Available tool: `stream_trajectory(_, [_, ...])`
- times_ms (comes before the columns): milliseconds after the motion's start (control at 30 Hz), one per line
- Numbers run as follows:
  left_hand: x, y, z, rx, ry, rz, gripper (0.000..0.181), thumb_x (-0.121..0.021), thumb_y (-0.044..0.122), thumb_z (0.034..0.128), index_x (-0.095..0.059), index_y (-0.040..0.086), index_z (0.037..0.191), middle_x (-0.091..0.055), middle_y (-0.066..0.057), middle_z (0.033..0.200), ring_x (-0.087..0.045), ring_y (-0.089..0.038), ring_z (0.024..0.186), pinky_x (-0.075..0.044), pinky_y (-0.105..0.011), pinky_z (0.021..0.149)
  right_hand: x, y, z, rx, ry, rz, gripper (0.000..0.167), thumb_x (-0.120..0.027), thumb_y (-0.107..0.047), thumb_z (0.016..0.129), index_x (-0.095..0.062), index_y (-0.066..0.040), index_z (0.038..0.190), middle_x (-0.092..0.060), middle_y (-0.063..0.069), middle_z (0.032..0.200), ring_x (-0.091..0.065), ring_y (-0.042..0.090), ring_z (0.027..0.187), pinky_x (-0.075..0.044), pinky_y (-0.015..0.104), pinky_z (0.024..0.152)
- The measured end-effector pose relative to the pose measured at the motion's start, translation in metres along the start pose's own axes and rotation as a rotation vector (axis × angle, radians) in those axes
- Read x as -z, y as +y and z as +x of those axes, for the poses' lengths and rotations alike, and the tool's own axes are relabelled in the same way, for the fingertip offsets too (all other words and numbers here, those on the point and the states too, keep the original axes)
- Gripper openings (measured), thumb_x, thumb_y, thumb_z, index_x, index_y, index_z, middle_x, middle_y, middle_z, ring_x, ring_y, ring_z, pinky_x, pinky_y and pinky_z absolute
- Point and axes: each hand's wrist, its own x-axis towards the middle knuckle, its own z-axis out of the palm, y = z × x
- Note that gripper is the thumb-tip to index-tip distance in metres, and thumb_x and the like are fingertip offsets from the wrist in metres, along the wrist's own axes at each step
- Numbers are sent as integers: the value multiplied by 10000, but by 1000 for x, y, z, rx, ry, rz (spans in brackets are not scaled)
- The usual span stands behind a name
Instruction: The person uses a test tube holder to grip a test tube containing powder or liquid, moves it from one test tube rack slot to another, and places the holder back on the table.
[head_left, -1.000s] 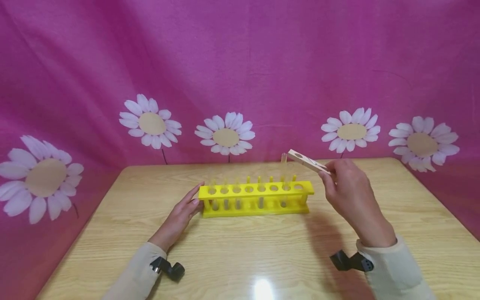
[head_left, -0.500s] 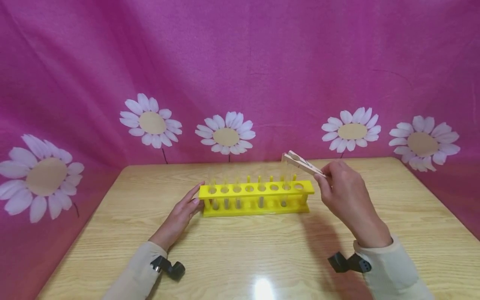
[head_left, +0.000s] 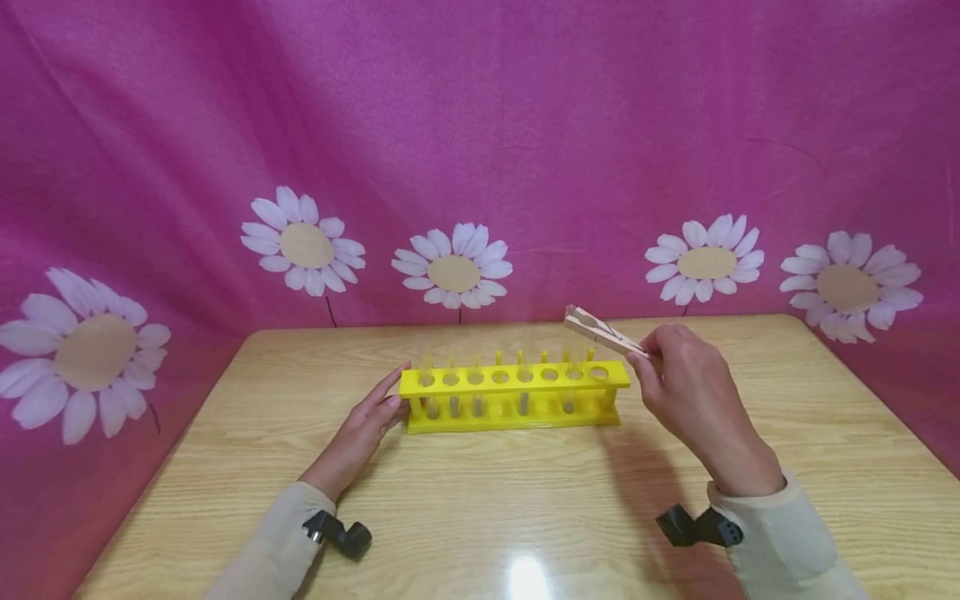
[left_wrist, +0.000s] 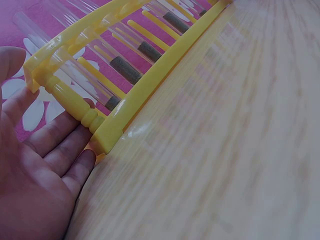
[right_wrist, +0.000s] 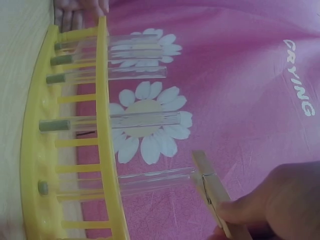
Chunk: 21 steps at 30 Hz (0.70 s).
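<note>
Clothespin, head view: your right hand pinches the wooden clothespin, its tip at the mouth of a test tube standing in the yellow rack.
Rack, left wrist view: your left hand touches the end post, fingers loosely extended.
Tube, right wrist view: the clothespin meets its mouth; I cannot tell whether it clamps.

On my right wrist feed I can read one piece of lettering, in white capitals on the pink curtain. It sits near the right edge of that view, turned on its side, so I read it from the top downward, slanting slightly to the right. I make out the last five letters as RYING. The first is less clear: I cannot tell whether the word is CRYING or DRYING.
</note>
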Motion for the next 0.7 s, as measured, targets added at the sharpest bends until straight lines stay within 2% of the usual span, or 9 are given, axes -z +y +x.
stream_trajectory(300, [0,0,0,23,-1,9,533,-429,432,1017,-273,344,1519,-199,5,1585,-315,-264,1401,-236,-446,1159,0,1,1,-63,-115,24,185,-716,-84,856,-607,55,909,-555,141,780,-472,250,642,-431,323,532])
stream_trajectory(500, [0,0,0,27,-1,13,535,-428,433,1017,-268,345,1520,-194,23,1586,-307,-250,1405,-237,-440,1160,-1,2,2,-85,-161,16,180,-714,-90,856,-607,49,890,-553,137,772,-468,251,642,-419,322,532])
stream_trajectory(700, [0,1,0,12,-4,16,536,-423,422,1022,-263,328,1525,-198,29,1585,-317,-253,1400,-236,-446,1159,-2,5,4,-119,-237,25,159,-696,-108,874,-614,29,881,-565,122,772,-480,248,655,-427,316,539])
